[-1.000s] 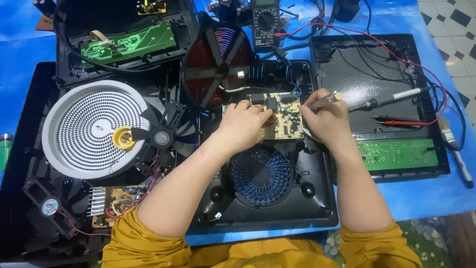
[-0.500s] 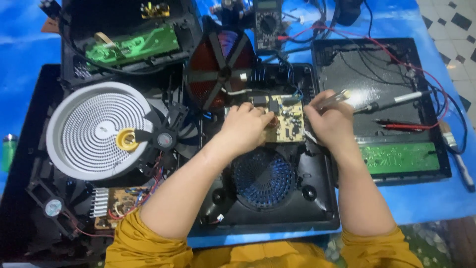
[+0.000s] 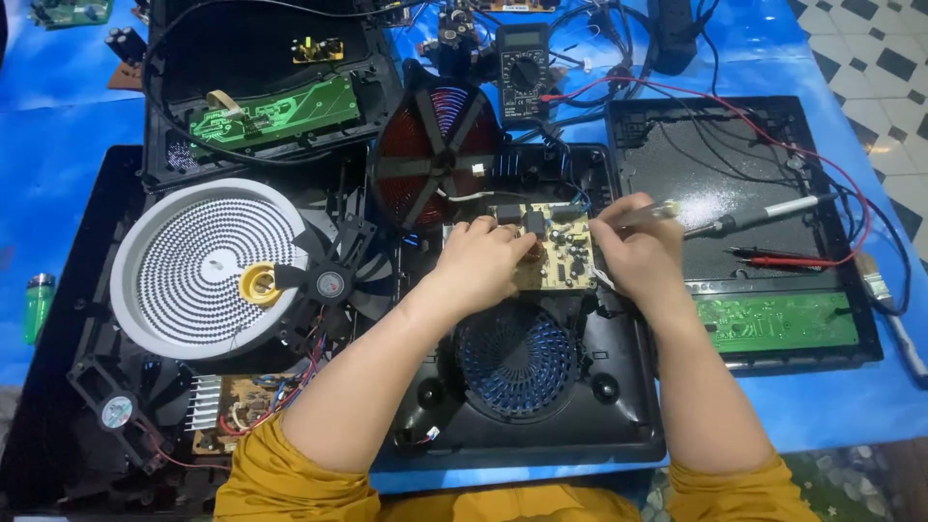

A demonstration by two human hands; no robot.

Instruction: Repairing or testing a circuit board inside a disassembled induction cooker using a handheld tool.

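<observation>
Left hand [image 3: 488, 259] presses curled fingers on the yellow circuit board [image 3: 561, 253]; right hand [image 3: 638, 253], just beside, pinches a slim clear-handled tool [image 3: 650, 215].

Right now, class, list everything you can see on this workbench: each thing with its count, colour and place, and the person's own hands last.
Circuit board: one, yellowish, centre, in the open black cooker housing.
Fan: one, blue-lit, in that housing near the person.
Coil: one, red-copper, upright behind the board.
White round heater plate: one, left.
Green boards: two, one far left, one right.
Multimeter: one, black, far centre; red probes at right.
Soldering iron: one, on the right black panel.
Brush: one, right edge.
Lighter: one, green, left edge.
Table cover: blue.
Left hand: rests on the circuit board.
Right hand: grips a thin tool over the board.
</observation>
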